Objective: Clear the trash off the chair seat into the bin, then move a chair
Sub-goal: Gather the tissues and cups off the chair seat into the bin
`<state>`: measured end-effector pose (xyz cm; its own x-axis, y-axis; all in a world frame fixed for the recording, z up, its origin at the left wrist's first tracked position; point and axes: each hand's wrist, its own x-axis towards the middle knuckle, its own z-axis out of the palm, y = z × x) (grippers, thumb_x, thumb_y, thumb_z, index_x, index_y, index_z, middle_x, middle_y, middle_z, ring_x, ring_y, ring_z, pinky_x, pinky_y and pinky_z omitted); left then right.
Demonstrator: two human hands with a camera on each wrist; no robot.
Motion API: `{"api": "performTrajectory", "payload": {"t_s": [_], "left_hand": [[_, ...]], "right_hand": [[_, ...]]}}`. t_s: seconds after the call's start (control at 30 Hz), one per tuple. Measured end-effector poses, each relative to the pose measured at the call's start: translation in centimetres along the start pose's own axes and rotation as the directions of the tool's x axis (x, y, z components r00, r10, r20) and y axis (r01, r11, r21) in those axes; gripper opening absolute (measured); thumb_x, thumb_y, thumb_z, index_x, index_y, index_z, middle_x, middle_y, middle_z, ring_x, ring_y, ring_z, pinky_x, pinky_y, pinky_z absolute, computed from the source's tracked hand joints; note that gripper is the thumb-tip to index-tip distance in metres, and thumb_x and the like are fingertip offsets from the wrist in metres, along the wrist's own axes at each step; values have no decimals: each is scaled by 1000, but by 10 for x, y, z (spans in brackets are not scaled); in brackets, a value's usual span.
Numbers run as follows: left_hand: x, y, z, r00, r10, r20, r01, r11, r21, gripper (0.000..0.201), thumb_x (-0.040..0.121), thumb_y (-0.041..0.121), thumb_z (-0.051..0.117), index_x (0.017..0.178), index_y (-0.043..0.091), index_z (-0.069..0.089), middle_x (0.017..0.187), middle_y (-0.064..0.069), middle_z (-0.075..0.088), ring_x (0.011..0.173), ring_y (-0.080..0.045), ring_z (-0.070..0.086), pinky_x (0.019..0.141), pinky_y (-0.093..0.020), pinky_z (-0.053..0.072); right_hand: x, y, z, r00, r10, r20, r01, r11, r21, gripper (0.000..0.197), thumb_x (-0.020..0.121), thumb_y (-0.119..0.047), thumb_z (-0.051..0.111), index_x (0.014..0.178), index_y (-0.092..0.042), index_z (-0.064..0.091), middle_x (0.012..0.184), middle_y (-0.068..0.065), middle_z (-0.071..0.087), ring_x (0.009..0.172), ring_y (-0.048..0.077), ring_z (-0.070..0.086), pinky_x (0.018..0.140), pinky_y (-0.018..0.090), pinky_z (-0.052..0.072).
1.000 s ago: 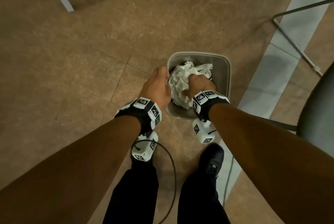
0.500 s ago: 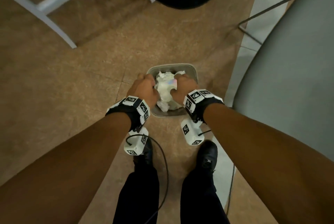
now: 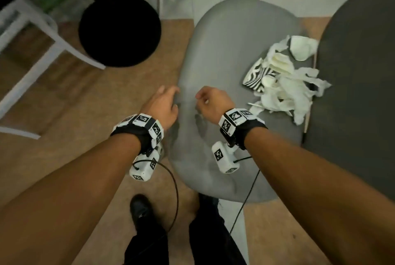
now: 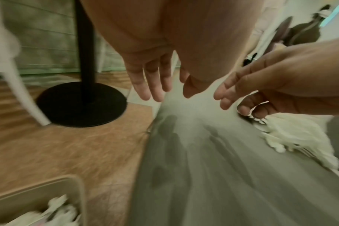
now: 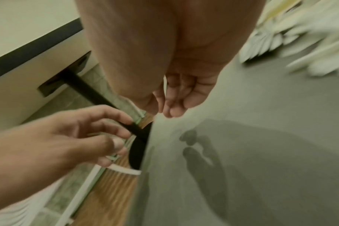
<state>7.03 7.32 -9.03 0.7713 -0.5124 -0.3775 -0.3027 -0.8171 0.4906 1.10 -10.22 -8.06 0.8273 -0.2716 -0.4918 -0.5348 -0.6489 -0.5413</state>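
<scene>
The grey chair seat [image 3: 230, 55] fills the middle of the head view. On its right side lies a trash pile [image 3: 286, 85] of torn white paper, a crushed zebra-striped cup [image 3: 255, 76] and white cup pieces. My left hand [image 3: 168, 93] hovers over the seat's left edge, fingers straight and empty. My right hand [image 3: 201, 98] hangs above the seat left of the pile, fingers loosely curled and holding nothing. The left wrist view shows the bin [image 4: 39, 186] on the floor at lower left, with white paper inside it.
A black round table base [image 3: 119, 29] stands on the floor left of the seat, with white chair legs [image 3: 53, 40] beside it. A darker grey curved surface [image 3: 359, 72] rises right of the pile. My feet and a cable [image 3: 174, 190] are below.
Both hands were pressing crumpled paper into the bin. They have let go, risen and swung right over the chair seat, and the head view has followed.
</scene>
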Motion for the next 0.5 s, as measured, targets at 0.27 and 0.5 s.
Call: {"api": "performTrajectory", "payload": {"t_s": [0.27,0.5], "left_hand": [[63,150,58,976,213,54,-216,975,44,56,88,23,59,140,19,39,136,-9,44,119,-32,52,103,-46,44],[83,201,100,947,285,146,-302,946,115,75,77,36,70,142,20,37,137,-8,40,121,-31,49,100,-47,47]], "right_hand": [[-24,153,-109,889,159,-429,-321,884,-338,75,72,-49,71,137,-24,42,147,10,34,135,34,31,107,51,33],[-7,197,-117,906,332,-262,-366,926,-92,84,81,-31,70,148,-21,21,147,12,32,120,38,53,98,47,47]]}}
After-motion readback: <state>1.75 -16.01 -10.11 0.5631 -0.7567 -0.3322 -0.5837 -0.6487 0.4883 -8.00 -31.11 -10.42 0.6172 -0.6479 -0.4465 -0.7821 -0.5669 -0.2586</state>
